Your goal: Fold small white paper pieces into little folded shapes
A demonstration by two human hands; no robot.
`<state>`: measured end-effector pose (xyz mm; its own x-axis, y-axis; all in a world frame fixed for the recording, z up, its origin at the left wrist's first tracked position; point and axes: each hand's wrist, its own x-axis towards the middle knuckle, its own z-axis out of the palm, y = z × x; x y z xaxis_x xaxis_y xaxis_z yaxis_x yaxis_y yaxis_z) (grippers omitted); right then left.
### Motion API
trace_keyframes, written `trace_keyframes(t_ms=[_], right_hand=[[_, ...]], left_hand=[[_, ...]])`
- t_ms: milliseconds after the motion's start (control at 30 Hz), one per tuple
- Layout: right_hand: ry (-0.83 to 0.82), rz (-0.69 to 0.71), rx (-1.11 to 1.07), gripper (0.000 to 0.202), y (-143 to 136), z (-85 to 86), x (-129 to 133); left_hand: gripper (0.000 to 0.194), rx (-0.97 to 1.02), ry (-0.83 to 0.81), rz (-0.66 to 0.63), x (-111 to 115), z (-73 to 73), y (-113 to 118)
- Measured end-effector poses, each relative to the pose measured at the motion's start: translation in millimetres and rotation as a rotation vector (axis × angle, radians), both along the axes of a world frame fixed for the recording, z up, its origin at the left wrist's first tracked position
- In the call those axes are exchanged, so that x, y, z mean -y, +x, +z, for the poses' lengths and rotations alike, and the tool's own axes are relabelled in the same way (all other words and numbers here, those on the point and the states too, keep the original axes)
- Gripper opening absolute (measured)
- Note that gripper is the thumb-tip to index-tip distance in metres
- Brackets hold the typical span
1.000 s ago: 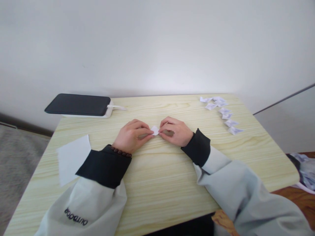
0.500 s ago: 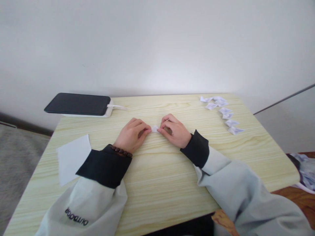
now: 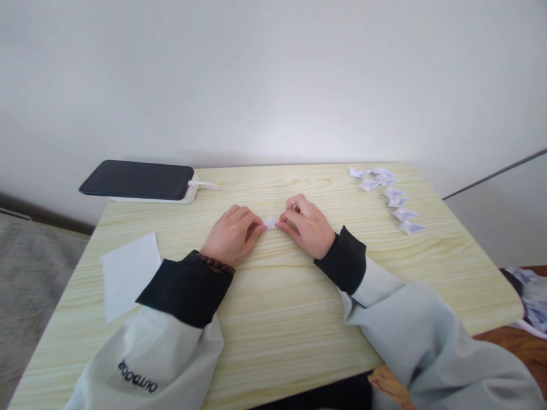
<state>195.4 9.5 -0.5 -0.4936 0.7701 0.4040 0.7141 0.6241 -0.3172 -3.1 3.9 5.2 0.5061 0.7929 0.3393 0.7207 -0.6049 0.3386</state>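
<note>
Between my two hands, low over the middle of the table, is a small folded white paper piece (image 3: 270,222). My left hand (image 3: 233,232), with a dark bead bracelet at the wrist, pinches its left end between thumb and fingers. On the other side, my right hand (image 3: 308,226) has thumb and forefinger closed on the right end. The fingertips cover both ends, and the piece is too small to make out its folds. At the back right lie several folded paper figures (image 3: 405,214) in a curved row.
A flat white sheet of paper (image 3: 130,276) lies left of my left sleeve. Behind it, a black phone (image 3: 139,179) rests on a white block with a white cable (image 3: 205,185). The wooden table (image 3: 273,319) meets a pale wall (image 3: 273,85). A bag of paper pieces (image 3: 532,293) stands beyond the right edge.
The view has shifted slightly. My right fingers have changed their pose a little on the paper piece, the forefinger more raised; both hands keep their pinch.
</note>
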Motion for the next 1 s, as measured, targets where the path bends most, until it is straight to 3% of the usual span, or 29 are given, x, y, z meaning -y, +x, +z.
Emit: trace_keyframes(t_ms=[133,333,567,1000], right_hand=[[-0.026,-0.044,0.044,0.023,-2,1.9,0],[-0.188,-0.082,-0.135,0.020,0,-5.6,-5],[-0.184,-0.123,-0.141,0.021,-3,-8.9,-4],[-0.179,-0.142,-0.067,0.018,-6,-6.2,-1]], left_hand=[[0.020,0.001,0.005,0.026,0,-0.3,1],[0.019,0.045,-0.049,0.054,0,-2.0,1],[0.018,0.016,-0.017,0.143,3,-2.1,7],[0.019,-0.032,0.000,0.139,1,-2.5,7]])
